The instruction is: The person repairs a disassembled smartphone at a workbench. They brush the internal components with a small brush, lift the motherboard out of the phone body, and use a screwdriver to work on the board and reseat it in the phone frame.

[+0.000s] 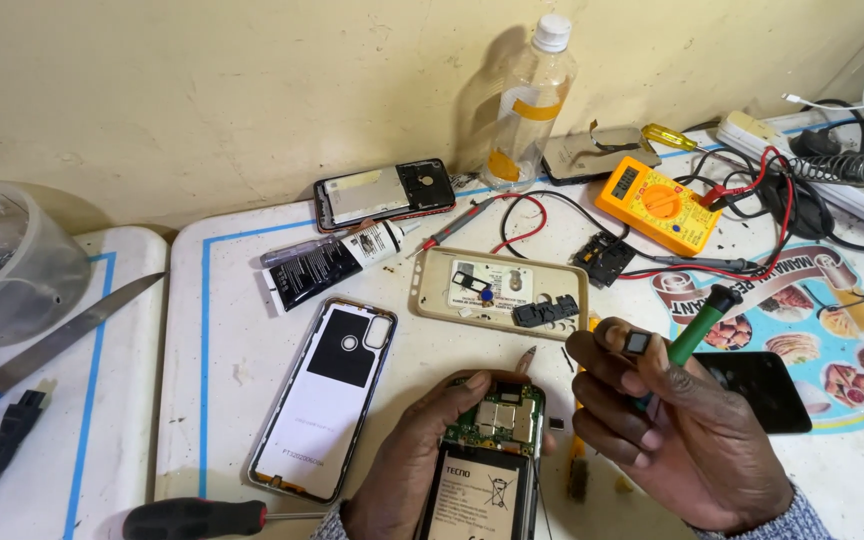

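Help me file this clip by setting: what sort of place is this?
Most likely a small phone repair bench. The left hand steadies an opened phone with its circuit board bare, the right hand holds a green-handled screwdriver, and an orange multimeter with its leads lies on the table.

Single head view, looking steeply down and forward from above the opened phone [485, 470], quite near it. White table [252, 330] filling most behind the phone, beige wall [202, 80] beyond, at top.
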